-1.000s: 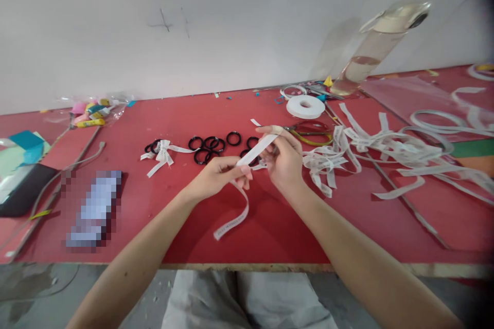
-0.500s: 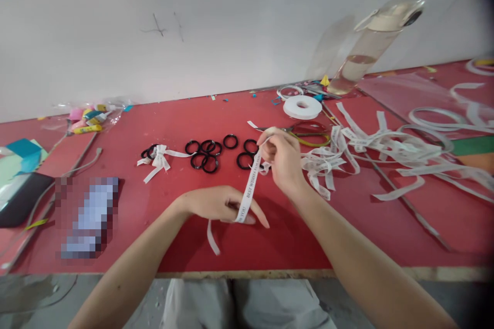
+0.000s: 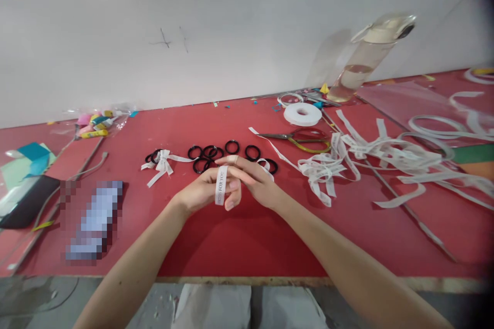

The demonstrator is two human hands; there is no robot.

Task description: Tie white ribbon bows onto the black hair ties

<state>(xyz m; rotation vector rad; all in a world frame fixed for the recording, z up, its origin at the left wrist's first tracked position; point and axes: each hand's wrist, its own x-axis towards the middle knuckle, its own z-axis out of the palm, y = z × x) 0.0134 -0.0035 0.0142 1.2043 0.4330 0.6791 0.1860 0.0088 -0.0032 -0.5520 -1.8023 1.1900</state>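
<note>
A white printed ribbon (image 3: 220, 186) with the words "FOR YOU" is looped over the fingers of my left hand (image 3: 198, 191), which is closed on it with the fingertips curled. My right hand (image 3: 260, 182) meets it from the right, fingers laid across the left fingertips and pinching at the ribbon; its far end is hidden there. Just behind the hands lie several black hair ties (image 3: 211, 152), partly covered. To the left, a white ribbon bow (image 3: 164, 163) is on black hair ties. Scissors (image 3: 297, 138) with yellow-green handles lie behind my right hand.
On the right is a tangle of cut white ribbons (image 3: 328, 162). A white ribbon spool (image 3: 302, 114) and a tall water bottle (image 3: 357, 64) stand at the back. A blurred-out phone-like object (image 3: 96, 218) and a cable (image 3: 90, 164) lie on the left of the red table (image 3: 247, 247).
My right hand has come down and left to my left hand, and the stretched ribbon is now wrapped over the left fingers. My left hand has risen slightly. The view has tilted up a little.
</note>
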